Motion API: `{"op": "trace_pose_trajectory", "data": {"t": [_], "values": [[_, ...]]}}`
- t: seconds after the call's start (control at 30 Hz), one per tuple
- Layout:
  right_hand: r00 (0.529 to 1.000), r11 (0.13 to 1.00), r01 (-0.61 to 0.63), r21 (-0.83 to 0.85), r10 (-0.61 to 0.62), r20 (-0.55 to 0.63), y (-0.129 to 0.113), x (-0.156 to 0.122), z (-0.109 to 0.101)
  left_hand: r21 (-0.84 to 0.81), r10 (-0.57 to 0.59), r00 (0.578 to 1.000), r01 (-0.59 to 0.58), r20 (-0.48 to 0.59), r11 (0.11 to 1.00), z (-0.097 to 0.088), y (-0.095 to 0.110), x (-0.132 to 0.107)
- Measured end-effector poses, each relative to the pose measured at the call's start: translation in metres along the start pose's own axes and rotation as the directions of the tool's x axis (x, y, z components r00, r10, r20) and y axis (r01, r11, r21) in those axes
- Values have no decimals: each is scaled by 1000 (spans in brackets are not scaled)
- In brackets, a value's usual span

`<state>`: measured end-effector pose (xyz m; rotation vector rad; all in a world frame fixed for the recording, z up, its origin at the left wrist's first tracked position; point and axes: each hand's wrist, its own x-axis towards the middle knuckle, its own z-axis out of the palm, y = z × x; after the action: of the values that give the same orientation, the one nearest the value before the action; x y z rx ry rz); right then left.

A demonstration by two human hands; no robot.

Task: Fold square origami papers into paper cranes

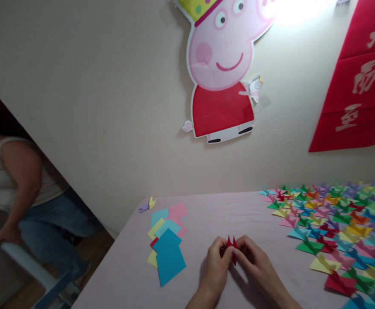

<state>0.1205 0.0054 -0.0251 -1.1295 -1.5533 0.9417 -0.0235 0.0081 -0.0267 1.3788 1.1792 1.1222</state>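
Note:
Between my two hands, just above the table, is a small red folded paper (pixel 234 256) with two sharp points sticking up. My left hand (pixel 218 261) pinches it from the left side, thumb across its front. From the right, my right hand (pixel 252 256) grips the same paper with thumb and fingers. My fingers cover much of its middle. Loose paper sheets (pixel 170 257) in blue, light blue, yellow, pink and red lie overlapping to the left of my hands. Rows of folded paper cranes (pixel 327 244) in many colours spread over the right side.
A pale pink cloth covers the table (pixel 123 274). Two small folded pieces (pixel 148 205), yellow and purple, sit at its far left corner. Behind stands a wall with a pig cutout (pixel 222 107) and a red banner (pixel 351 90). At far left, a person (pixel 23 184) holds a white rail.

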Motion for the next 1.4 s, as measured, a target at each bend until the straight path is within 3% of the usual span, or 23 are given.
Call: {"op": "trace_pose_trajectory", "data": {"t": [0.13,0.37,0.5,0.77,1.07,1.4], "values": [[1000,1000,9,-19,-9,-27,-3,-3,0,71,-60,998,63,-36,995,1,4,-3],[1000,999,-24,29,25,-20,-5,-1,-3,-109,5,999,-10,-44,994,1,4,1],[1000,1000,-6,28,6,6,-2,0,-2,-182,-27,999,23,-23,983,1,3,2],[999,999,-31,42,32,-14,5,0,-2,-139,11,999,-16,-39,990,-3,-3,7],[996,995,-86,58,88,-34,-7,1,-4,-153,30,999,-34,-30,988,-4,2,5],[995,988,-98,121,96,16,-3,3,-6,-147,24,999,-29,-37,989,-2,6,3]]}}
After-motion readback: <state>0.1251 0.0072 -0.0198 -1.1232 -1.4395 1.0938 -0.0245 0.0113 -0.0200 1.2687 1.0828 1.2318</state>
